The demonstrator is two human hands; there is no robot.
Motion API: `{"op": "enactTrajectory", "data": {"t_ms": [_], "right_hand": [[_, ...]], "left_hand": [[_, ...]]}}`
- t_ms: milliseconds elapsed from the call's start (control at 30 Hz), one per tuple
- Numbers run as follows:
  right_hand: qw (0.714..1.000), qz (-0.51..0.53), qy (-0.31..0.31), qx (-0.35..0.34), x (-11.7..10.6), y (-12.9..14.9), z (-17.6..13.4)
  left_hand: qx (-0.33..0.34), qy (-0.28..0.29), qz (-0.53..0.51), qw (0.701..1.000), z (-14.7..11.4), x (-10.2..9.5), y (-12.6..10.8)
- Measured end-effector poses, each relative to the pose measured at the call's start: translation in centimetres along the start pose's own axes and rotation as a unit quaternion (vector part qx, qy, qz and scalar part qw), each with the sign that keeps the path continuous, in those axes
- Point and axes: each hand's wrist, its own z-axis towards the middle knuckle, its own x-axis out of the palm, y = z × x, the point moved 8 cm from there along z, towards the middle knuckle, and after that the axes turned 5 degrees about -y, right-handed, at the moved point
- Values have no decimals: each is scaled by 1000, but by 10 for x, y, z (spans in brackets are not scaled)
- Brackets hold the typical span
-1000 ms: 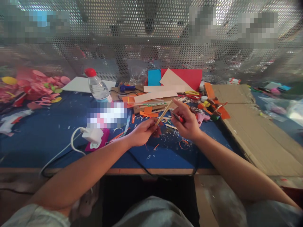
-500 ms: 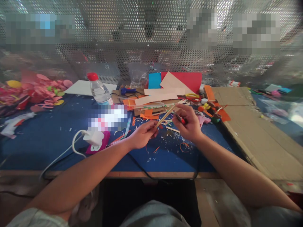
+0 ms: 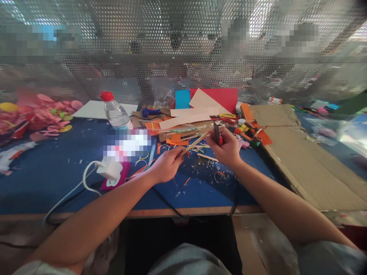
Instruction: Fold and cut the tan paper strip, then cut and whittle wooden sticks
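My left hand is closed around the near end of a thin wooden stick, which slants up and to the right above the table. In my right hand is a utility knife with a dark blade pointing up and some red on its body. The fingers of this hand meet the far end of the stick, though the exact contact is hard to make out. Shavings and paper scraps lie on the blue table under both hands.
A water bottle with a red cap stands at the back left. Nearer is a white plug on a purple power strip, its cable trailing. Cardboard covers the right side. Pink paper pieces are heaped far left. A perforated metal screen rises behind.
My right hand has turned, bringing the dark blade of the utility knife upright into view. My left hand still grips the stick. The whole view has shifted slightly.
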Motion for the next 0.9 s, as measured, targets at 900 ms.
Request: {"op": "enactTrajectory", "data": {"t_ms": [900], "right_hand": [[999, -8, -31, 1, -7, -17, 3]], "left_hand": [[-42, 36, -108, 993, 1, 16, 17]]}}
